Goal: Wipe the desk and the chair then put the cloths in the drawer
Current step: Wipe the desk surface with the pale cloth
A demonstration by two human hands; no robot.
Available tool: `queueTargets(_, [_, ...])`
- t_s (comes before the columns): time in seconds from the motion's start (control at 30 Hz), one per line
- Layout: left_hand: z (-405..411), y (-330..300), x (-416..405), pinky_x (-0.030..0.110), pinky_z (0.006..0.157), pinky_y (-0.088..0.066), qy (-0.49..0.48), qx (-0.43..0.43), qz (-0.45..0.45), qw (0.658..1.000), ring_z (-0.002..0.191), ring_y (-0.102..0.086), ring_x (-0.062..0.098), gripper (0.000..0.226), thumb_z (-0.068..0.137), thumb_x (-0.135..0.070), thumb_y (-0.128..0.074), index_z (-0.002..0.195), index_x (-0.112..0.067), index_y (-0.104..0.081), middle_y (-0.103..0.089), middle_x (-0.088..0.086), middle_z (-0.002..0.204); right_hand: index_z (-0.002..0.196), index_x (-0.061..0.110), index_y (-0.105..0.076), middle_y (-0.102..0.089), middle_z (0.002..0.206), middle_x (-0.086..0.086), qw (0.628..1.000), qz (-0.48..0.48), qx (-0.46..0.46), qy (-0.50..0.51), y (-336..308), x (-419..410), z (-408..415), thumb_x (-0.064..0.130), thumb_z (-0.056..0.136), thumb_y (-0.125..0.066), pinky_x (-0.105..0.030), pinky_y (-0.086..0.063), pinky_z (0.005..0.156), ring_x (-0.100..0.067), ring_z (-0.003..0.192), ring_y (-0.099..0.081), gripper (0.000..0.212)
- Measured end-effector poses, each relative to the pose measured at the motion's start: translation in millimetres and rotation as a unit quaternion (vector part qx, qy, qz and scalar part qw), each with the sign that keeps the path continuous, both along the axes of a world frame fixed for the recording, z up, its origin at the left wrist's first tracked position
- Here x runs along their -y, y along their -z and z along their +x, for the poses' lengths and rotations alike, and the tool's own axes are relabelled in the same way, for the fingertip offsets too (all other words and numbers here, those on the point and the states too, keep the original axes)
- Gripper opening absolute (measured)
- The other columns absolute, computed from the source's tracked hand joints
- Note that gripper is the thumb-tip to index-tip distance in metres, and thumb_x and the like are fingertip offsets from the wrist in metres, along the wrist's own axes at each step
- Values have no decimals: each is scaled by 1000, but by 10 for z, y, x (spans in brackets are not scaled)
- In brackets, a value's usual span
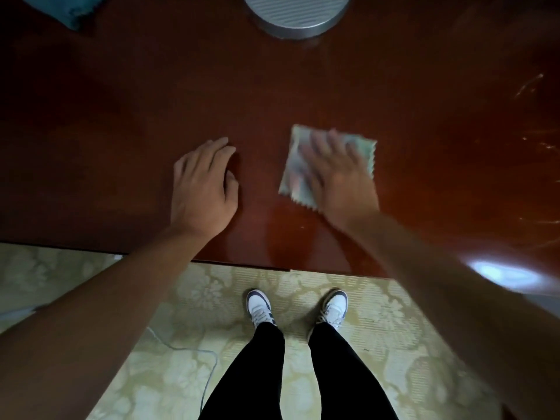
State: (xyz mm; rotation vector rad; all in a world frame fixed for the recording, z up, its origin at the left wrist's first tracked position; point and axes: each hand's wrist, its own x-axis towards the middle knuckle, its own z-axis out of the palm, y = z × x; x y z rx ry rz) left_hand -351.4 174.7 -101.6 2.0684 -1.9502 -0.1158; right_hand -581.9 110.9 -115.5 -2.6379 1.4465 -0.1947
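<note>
A glossy dark red-brown desk (121, 116) fills the upper part of the view. On it lies a small pale green cloth (295, 177) with zigzag edges. My right hand (336, 174) presses flat on this cloth with straight fingers and is blurred by motion. My left hand (203, 186) rests flat on the bare desk just left of it, fingers relaxed, holding nothing. A second, teal cloth (66, 10) lies crumpled at the desk's far left corner, partly cut off by the frame. No chair or drawer shows.
A round grey ribbed base (295, 16) stands at the desk's far edge, centre. The desk's near edge (242, 265) runs above a pale floral floor (197, 298), where my feet in white shoes stand. A thin cable (194, 350) lies on the floor at left.
</note>
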Motion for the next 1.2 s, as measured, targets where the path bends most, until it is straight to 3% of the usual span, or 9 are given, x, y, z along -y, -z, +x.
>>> queueTargets(0.07, [214,-9,-76,44,111,-31,-10,15,3,1000,137,-45,24,42,93,-18,-46,133,-12,-56,-53,6,144,149,16,-39,-38,155,-9,998,10,-6,61,-18,343,222,35,103,-26,-50,-18,118,-36,146,-25,51])
queueTargets(0.13, [471,9,-147,46,113,-30,-32,28,11,999,139,-42,24,43,95,-20,-42,136,-12,-55,-51,6,147,151,15,-35,-34,156,-10,999,5,-9,52,22,274,544,27,103,-33,-52,-15,118,-37,147,-22,49])
queueTargets(0.3, [740,133,-293,46,117,-23,-52,28,20,998,147,-32,22,50,99,-31,-34,145,-16,-48,-42,4,155,143,15,-49,-42,152,-10,990,21,42,-134,47,-994,851,22,93,-43,-53,-24,116,-35,143,-32,51])
queueTargets(0.4, [728,172,-278,47,118,-25,-45,18,10,999,147,-33,22,51,98,-30,-34,144,-18,-49,-42,3,155,144,17,-47,-42,153,-9,983,20,26,-181,14,-902,738,25,96,-45,-51,-26,115,-33,143,-34,49])
queueTargets(0.6, [745,212,-283,47,117,-28,-48,11,-19,999,144,-38,22,48,96,-29,-42,141,-18,-54,-48,2,151,146,11,-43,-41,151,-15,1000,-4,9,-2,12,286,1119,34,104,-27,-56,-23,114,-42,143,-30,50])
queueTargets(0.83, [763,196,-292,46,117,-26,-44,-15,-23,999,144,-38,23,50,93,-27,-45,139,-15,-56,-49,4,151,143,11,-49,-38,154,-12,990,22,25,-139,8,-1216,1206,29,103,-37,-55,-26,116,-34,145,-29,45])
queueTargets(0.9, [761,193,-290,47,117,-27,-43,-21,-26,999,144,-38,23,49,93,-28,-47,138,-15,-57,-49,4,150,144,15,-49,-39,154,-9,987,32,25,-159,-16,-1162,1134,32,105,-34,-52,-27,116,-30,146,-29,45])
queueTargets(1.07, [757,193,-293,49,116,-28,-34,7,-19,999,144,-38,26,49,95,-29,-44,139,-13,-56,-49,7,151,146,13,-46,-40,153,-12,998,13,24,-60,4,-168,1284,33,104,-32,-54,-24,117,-36,144,-30,49])
queueTargets(1.2, [733,168,-263,52,114,-28,4,25,-16,1000,143,-39,28,50,94,-27,-42,140,-14,-54,-46,7,152,146,13,-45,-39,153,-13,999,1,45,-10,50,-448,1332,31,103,-34,-54,-21,118,-36,145,-28,47])
